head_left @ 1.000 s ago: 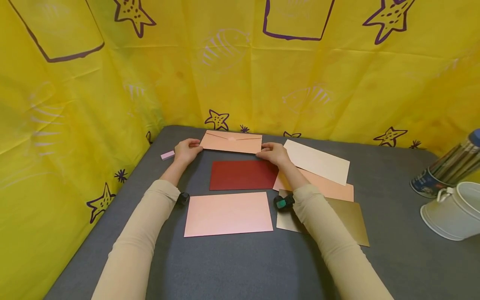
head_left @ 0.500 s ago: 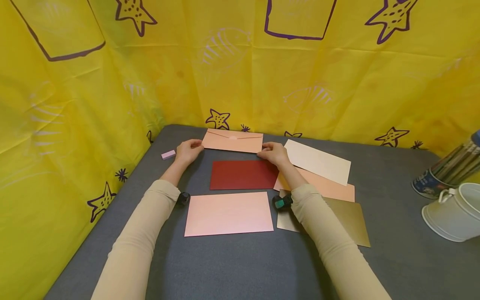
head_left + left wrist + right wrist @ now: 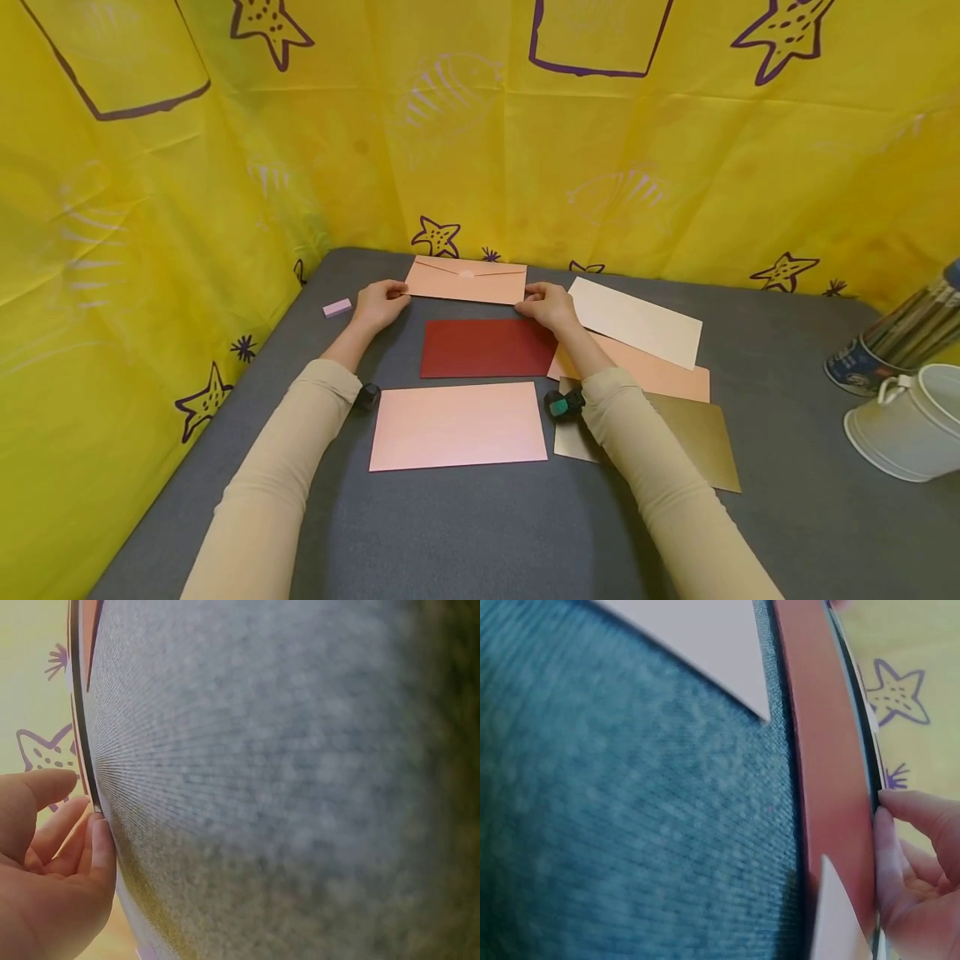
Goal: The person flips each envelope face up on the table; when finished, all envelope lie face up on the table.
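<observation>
At the back of the table lies a peach envelope (image 3: pixel 465 282), flap side up, with a pale round seal on its flap. My left hand (image 3: pixel 381 305) holds its front left corner, the fingertips at the edge in the left wrist view. At the opposite side my right hand (image 3: pixel 549 307) pinches the front right corner between thumb and finger, as the right wrist view shows. Just in front is a dark red envelope (image 3: pixel 483 348), partly behind my right hand. Nearer me, a pale pink envelope (image 3: pixel 459 427) lies between my forearms.
To the right, a cream envelope (image 3: pixel 637 323), another peach envelope (image 3: pixel 667 379) and a gold one (image 3: pixel 701 440) overlap, partly under my right arm. A lilac eraser-like block (image 3: pixel 337 308) lies left. A pencil-filled tin (image 3: pixel 858 367) and a white metal pot (image 3: pixel 896 429) stand far right.
The back peach envelope stays almost where it was. My left hand has shifted very slightly right and toward me along its corner; the right hand is nearly still.
</observation>
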`<control>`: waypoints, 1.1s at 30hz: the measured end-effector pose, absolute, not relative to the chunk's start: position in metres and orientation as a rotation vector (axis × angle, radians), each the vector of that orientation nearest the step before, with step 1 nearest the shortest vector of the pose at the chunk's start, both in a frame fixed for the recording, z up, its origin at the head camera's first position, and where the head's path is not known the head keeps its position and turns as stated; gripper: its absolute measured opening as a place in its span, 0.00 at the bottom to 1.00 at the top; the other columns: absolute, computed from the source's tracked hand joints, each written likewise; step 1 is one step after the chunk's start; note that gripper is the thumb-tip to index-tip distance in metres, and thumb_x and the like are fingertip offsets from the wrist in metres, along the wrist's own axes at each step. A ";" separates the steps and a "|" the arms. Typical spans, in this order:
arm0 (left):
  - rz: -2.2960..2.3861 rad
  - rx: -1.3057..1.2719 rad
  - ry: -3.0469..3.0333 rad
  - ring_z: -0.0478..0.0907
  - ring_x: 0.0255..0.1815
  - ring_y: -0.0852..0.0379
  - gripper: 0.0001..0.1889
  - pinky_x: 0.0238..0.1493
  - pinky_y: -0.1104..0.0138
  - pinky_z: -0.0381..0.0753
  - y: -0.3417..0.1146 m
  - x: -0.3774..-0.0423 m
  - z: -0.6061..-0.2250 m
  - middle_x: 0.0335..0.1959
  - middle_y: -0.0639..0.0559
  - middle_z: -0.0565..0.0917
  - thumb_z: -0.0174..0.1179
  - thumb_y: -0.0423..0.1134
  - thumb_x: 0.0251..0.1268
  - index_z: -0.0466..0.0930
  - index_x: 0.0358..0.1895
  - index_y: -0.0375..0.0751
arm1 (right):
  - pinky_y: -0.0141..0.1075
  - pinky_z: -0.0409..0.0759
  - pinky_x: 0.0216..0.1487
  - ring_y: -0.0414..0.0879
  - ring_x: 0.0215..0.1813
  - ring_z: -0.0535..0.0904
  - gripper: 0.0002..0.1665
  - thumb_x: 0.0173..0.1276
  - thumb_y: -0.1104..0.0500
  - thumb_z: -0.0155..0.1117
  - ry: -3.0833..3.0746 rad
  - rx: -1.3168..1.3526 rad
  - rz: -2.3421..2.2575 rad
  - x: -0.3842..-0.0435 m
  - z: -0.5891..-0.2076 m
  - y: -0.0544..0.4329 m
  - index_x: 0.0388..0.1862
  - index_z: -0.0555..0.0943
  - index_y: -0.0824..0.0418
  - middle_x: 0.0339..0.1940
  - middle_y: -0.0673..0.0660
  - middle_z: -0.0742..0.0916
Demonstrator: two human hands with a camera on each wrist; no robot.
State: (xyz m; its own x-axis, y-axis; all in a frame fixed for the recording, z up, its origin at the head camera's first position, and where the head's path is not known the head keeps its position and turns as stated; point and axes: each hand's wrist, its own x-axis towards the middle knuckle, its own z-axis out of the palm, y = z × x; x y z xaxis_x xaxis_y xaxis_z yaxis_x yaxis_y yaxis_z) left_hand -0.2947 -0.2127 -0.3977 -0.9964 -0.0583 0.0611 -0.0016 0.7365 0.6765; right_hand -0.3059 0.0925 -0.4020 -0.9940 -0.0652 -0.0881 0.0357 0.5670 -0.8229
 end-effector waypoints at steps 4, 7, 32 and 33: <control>-1.053 -0.023 -2.876 0.77 0.54 0.41 0.17 0.59 0.54 0.73 -0.213 -0.294 -0.397 0.52 0.34 0.81 0.56 0.35 0.68 0.78 0.55 0.28 | 0.34 0.73 0.40 0.50 0.40 0.75 0.30 0.65 0.57 0.68 2.702 -0.038 -1.386 -0.306 -0.402 0.092 0.64 0.75 0.65 0.42 0.60 0.83; -0.988 -0.101 -2.908 0.75 0.56 0.39 0.18 0.60 0.52 0.71 -0.213 -0.294 -0.396 0.53 0.32 0.80 0.57 0.35 0.67 0.78 0.56 0.26 | 0.35 0.74 0.41 0.51 0.42 0.76 0.30 0.65 0.56 0.67 2.718 -0.053 -1.364 -0.305 -0.402 0.092 0.64 0.75 0.65 0.43 0.61 0.84; -0.850 -0.810 -3.160 0.51 0.76 0.38 0.43 0.71 0.45 0.53 -0.193 -0.237 -0.390 0.75 0.35 0.56 0.60 0.55 0.65 0.55 0.75 0.33 | 0.50 0.71 0.63 0.57 0.63 0.72 0.31 0.68 0.53 0.65 2.742 -0.722 -0.970 -0.268 -0.389 0.133 0.67 0.73 0.64 0.62 0.63 0.78; -0.846 -0.838 -3.169 0.50 0.76 0.38 0.44 0.71 0.45 0.52 -0.192 -0.235 -0.390 0.76 0.36 0.54 0.61 0.56 0.65 0.53 0.76 0.34 | 0.51 0.71 0.63 0.57 0.63 0.72 0.33 0.67 0.52 0.66 2.731 -0.766 -0.945 -0.266 -0.390 0.135 0.67 0.72 0.65 0.63 0.63 0.78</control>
State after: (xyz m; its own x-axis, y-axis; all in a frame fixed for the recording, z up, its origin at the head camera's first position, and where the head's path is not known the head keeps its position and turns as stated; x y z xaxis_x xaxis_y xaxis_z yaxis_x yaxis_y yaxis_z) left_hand -0.2355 -0.1921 -0.3900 -0.8499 0.5167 -0.1036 0.3964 0.7563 0.5205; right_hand -0.2660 0.1348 -0.3897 -0.8580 -0.5131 0.0230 -0.4177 0.6710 -0.6126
